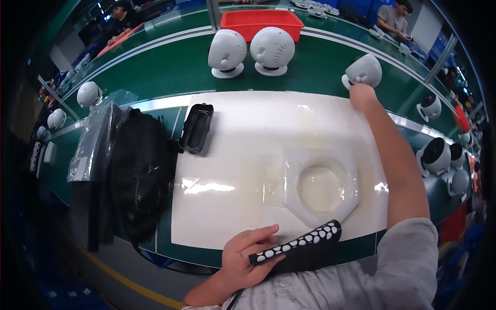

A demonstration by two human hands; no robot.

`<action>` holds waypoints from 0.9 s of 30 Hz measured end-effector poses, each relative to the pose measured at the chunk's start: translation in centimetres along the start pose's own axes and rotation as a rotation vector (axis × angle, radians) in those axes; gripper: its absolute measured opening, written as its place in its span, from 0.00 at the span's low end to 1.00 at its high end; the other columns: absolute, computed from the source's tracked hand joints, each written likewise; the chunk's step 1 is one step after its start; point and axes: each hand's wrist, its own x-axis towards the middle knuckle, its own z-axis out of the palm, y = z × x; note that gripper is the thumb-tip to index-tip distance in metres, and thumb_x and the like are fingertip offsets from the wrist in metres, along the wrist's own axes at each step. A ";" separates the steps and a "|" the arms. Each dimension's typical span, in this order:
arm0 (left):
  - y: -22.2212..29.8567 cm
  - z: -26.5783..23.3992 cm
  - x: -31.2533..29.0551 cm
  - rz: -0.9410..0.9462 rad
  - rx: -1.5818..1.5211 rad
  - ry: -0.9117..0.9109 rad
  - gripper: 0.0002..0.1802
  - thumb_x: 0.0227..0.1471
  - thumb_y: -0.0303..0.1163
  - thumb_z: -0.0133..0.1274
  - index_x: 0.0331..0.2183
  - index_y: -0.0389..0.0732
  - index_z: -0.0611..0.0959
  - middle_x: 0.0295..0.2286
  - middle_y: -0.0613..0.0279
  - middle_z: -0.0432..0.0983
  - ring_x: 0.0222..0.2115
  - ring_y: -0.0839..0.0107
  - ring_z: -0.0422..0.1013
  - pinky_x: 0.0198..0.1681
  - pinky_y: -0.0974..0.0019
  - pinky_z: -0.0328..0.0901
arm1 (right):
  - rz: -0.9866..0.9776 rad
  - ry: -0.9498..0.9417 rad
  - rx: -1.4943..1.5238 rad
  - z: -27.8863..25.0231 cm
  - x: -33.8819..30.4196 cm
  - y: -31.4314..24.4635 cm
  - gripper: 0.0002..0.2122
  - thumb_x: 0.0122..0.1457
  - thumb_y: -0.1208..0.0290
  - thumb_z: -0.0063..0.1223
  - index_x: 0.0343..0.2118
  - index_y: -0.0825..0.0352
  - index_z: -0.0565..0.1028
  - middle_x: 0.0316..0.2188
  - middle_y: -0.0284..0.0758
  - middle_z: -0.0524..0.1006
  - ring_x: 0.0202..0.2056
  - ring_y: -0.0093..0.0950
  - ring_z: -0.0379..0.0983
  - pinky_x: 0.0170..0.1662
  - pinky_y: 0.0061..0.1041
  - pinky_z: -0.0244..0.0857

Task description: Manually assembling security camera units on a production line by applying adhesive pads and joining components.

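Observation:
Near the front edge of the work mat, my left hand (247,261) is closed around a black strip with white oval pads (297,243), which slants up to the right. My right arm stretches far forward, and my right hand (362,96) grips the lower part of a white round-headed device (366,70) on a small stand. Its fingers are mostly hidden behind the device. Between my hands, a white padded ring-shaped holder (293,199) with a round hollow lies on the white mat (227,217).
Two similar white devices (227,49) stand at the back before a red bin (261,19). A black tray (198,129) rests on the mat's left edge, beside a black bag (137,170) and clear plastic bags (93,150). More devices (435,155) stand right. Other people work behind.

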 end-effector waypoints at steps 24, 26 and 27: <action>-0.5 0.3 0.1 0.273 0.030 -0.028 0.11 0.25 0.21 0.60 0.20 0.34 0.78 0.24 0.56 0.74 0.20 0.68 0.70 0.22 0.72 0.63 | -0.071 0.424 1.345 -13.5 -11.3 -5.0 0.09 0.52 0.67 0.49 0.30 0.67 0.70 0.22 0.30 0.71 0.24 0.17 0.65 0.27 0.15 0.58; -0.1 1.1 0.4 0.323 0.009 -0.085 0.11 0.25 0.22 0.61 0.20 0.34 0.77 0.24 0.56 0.74 0.20 0.68 0.70 0.21 0.71 0.63 | -0.046 0.358 1.666 -14.2 -15.2 -3.9 0.08 0.53 0.68 0.49 0.30 0.68 0.70 0.21 0.27 0.70 0.23 0.12 0.63 0.27 0.10 0.55; 0.2 1.5 0.3 0.355 -0.004 -0.118 0.12 0.24 0.22 0.61 0.20 0.34 0.77 0.24 0.56 0.74 0.19 0.68 0.70 0.21 0.71 0.63 | -0.085 0.298 1.849 -14.5 -16.8 -4.1 0.08 0.53 0.68 0.48 0.30 0.68 0.69 0.22 0.25 0.70 0.24 0.11 0.62 0.27 0.09 0.55</action>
